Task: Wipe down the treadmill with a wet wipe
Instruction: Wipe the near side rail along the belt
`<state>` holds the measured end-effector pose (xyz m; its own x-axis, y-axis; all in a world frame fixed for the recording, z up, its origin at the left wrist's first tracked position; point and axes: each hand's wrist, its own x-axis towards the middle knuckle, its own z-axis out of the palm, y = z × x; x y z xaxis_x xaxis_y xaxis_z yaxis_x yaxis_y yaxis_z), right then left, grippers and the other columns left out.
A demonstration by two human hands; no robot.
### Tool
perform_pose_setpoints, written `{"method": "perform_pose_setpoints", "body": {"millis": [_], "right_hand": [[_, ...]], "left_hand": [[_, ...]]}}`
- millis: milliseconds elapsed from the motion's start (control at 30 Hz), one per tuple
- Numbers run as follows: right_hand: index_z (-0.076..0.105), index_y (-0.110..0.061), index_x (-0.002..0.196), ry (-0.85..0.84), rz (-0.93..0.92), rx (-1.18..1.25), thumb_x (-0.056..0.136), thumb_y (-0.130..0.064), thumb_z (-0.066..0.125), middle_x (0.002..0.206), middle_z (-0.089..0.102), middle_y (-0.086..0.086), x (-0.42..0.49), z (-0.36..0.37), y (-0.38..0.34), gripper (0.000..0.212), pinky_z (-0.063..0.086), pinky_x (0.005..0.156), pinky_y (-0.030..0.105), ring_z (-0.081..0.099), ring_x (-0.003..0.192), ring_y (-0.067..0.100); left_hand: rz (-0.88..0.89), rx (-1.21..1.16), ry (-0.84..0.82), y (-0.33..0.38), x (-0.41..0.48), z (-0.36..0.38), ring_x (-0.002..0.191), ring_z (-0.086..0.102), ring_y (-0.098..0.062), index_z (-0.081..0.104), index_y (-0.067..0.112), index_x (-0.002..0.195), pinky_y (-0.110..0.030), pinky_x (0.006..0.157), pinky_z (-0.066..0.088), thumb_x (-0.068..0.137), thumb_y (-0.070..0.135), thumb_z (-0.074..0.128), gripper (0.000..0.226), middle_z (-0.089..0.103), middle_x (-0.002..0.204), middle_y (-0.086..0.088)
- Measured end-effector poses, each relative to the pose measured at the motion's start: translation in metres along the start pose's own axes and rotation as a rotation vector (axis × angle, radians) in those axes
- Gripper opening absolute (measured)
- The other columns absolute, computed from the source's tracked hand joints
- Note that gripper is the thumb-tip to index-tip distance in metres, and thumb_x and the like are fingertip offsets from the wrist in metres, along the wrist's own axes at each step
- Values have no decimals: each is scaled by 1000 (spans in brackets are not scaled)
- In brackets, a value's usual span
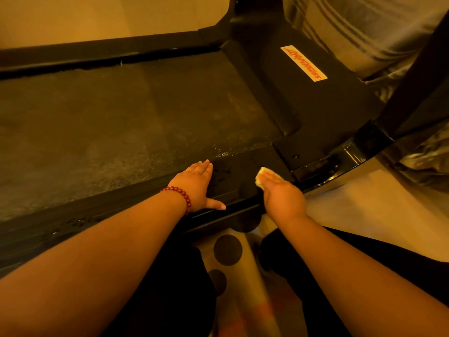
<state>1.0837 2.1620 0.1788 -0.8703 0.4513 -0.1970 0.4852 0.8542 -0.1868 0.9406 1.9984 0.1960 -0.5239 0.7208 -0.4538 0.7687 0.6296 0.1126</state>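
Note:
The black treadmill lies across the view, its dark belt (126, 113) in the middle and its near side rail (233, 173) running below it. My left hand (198, 184), with a red bead bracelet at the wrist, rests flat on that rail, fingers straight. To its right, my right hand (283, 193) presses a pale wet wipe (261, 175) onto the same rail near the motor cover. Only the wipe's far edge shows beyond the fingers. Wet droplets glisten on the rail between the hands.
The motor cover (323, 100) carries a white sticker with red lettering (303, 63). A dark upright post (418, 76) rises at the right. Striped fabric (364, 25) hangs behind. A spotted mat (228, 250) lies on the pale floor between my knees.

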Motion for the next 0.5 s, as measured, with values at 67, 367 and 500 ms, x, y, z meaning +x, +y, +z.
{"method": "perform_pose_setpoints", "body": {"millis": [67,367,500], "right_hand": [[34,-19,148,50,64,17,101,-9,36,158,27,-1,4,-2,-4,49,23,112,27,27,143,17],[25,-24,151,-39,58,-42,100,-5,38,158,26,0,11,-6,-7,57,31,109,32,34,140,21],[24,-22,152,-137,-73,-5,100,-6,39,161,16,-3,12,-4,-34,56,24,114,31,21,145,15]], "left_hand": [[4,-4,4,0,1,-1,147,0,-21,-4,13,152,-39,117,14,70,77,57,121,-6,161,-2],[13,-6,6,-2,3,2,148,-2,-21,-5,13,152,-39,118,12,71,77,56,120,-7,161,-2],[8,-21,-2,-2,4,2,147,-2,-20,-5,13,152,-38,117,12,71,76,57,120,-8,160,-2]]}}
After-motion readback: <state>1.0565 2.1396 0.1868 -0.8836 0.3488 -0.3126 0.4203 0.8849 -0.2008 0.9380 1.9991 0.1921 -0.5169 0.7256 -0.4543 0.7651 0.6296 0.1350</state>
